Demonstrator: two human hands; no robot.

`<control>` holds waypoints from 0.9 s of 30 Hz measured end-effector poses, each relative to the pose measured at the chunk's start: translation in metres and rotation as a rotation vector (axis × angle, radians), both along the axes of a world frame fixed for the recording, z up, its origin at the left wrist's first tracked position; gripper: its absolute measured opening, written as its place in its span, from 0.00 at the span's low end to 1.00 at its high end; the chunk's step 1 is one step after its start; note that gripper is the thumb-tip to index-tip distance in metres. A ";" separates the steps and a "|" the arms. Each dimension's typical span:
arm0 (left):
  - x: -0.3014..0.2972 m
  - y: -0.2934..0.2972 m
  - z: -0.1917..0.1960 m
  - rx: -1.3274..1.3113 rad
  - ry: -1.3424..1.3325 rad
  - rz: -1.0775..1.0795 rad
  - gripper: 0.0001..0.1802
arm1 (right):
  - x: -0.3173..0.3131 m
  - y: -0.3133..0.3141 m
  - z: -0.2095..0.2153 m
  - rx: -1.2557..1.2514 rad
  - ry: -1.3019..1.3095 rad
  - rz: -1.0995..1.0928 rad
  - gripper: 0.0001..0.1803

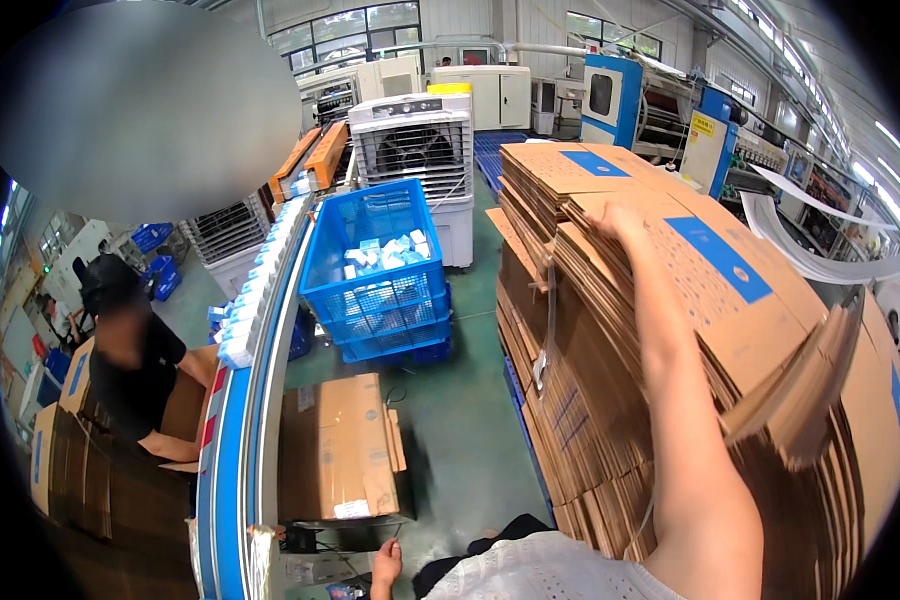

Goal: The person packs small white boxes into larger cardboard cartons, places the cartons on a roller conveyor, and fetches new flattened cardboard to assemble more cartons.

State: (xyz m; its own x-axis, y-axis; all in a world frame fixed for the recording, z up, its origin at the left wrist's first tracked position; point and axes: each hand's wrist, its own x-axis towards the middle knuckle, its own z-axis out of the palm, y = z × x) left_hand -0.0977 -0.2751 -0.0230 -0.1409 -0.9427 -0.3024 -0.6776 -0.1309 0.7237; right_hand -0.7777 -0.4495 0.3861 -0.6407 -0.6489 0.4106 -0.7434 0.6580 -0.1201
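Note:
At the right, my right hand reaches out over a tall stack of flattened cardboard boxes. Its fingers are curled over the left edge of a flattened cardboard box on the top layer, which carries a blue printed panel. My left hand hangs low near the bottom edge, its fingers curled in, with nothing visible in it. Just ahead of it stands a brown carton beside the conveyor. Some flattened boxes on the near side of the stack tilt up and fan out.
A conveyor carries a row of small white-and-blue packs. A blue crate with loose packs stands beyond the carton, before an air cooler. Across the conveyor, a co-worker in black handles a carton. Machines line the back.

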 end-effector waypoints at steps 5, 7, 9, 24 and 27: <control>-0.043 -0.037 -0.005 0.373 -0.011 -0.220 0.18 | 0.010 -0.004 -0.003 0.347 0.053 -0.001 0.17; -0.045 -0.076 -0.026 0.253 -0.112 -0.367 0.19 | 0.029 -0.002 -0.007 0.086 0.205 0.154 0.12; -0.076 -0.113 0.012 0.220 0.011 -0.401 0.21 | 0.057 0.005 0.016 0.050 0.197 0.159 0.10; -0.136 -0.341 0.323 -1.019 0.283 0.114 0.52 | 0.298 -0.080 0.173 -0.248 0.084 1.544 0.07; -0.085 -0.322 0.330 -1.275 0.040 0.481 0.21 | 0.289 -0.168 0.170 0.332 -0.344 1.661 0.08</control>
State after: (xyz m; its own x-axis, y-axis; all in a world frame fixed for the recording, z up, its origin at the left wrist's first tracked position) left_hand -0.1826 -0.5974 0.3066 0.2897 -0.5195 0.8038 -0.7312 0.4218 0.5362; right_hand -0.4890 -0.6179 0.5561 0.7245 -0.6765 0.1323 -0.5706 -0.6962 -0.4355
